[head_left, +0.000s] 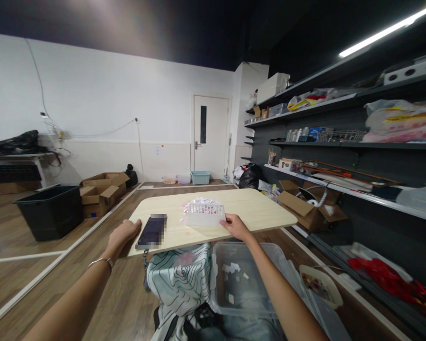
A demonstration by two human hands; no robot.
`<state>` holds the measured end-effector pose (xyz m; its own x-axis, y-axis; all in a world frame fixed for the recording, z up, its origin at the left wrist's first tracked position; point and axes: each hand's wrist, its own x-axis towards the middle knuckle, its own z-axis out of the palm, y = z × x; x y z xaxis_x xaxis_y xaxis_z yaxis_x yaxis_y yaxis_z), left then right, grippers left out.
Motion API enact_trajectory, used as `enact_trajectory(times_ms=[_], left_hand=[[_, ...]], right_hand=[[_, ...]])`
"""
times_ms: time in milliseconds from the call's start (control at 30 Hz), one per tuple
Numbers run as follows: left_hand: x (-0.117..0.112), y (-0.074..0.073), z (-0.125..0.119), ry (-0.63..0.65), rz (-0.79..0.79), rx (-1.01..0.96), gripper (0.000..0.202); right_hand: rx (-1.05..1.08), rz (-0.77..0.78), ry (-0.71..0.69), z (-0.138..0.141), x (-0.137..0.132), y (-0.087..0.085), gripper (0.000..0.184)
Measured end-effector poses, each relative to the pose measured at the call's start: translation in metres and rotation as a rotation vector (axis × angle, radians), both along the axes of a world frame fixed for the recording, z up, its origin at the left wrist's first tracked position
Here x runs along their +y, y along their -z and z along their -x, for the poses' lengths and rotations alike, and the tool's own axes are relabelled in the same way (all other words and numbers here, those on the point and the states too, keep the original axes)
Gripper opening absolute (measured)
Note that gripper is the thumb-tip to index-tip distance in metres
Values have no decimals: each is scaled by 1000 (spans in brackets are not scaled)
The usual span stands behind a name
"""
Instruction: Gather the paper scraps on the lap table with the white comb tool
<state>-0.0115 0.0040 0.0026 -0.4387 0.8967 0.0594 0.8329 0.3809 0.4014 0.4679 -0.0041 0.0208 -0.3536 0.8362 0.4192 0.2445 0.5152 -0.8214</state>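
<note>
The white slotted tray (204, 219) stands near the table's (259, 203) front edge, before a heap of small white pieces (205, 201), with the right hand (236, 227) pinching its right end. It looks light, fairly stiff and smooth, probably best held by both short ends; the left hand (126, 233) curls at the table's left edge, its grip unclear.

Pixelation masks part of the phone (149, 231); the white pieces (206, 201) behind the slotted holder (203, 220) are too small to identify.
</note>
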Motion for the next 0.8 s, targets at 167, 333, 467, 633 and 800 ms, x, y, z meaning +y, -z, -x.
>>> enact_trajectory(times_ms=[167, 333, 467, 633, 800], left_hand=[[-1, 1, 2, -6, -14, 1, 84], [-2, 2, 2, -8, -18, -8, 86], [-2, 0, 0, -13, -14, -9, 87], [-4, -2, -3, -19, 5, -21, 86], [-12, -12, -13, -23, -28, -47, 80]], right_hand=[[-9, -12, 20, 1, -1, 0, 45], [-9, -11, 2, 2, -1, -1, 46], [-4, -4, -3, 0, -1, 0, 48], [-18, -10, 12, -2, -2, 0, 47], [-20, -9, -8, -1, -3, -2, 47]])
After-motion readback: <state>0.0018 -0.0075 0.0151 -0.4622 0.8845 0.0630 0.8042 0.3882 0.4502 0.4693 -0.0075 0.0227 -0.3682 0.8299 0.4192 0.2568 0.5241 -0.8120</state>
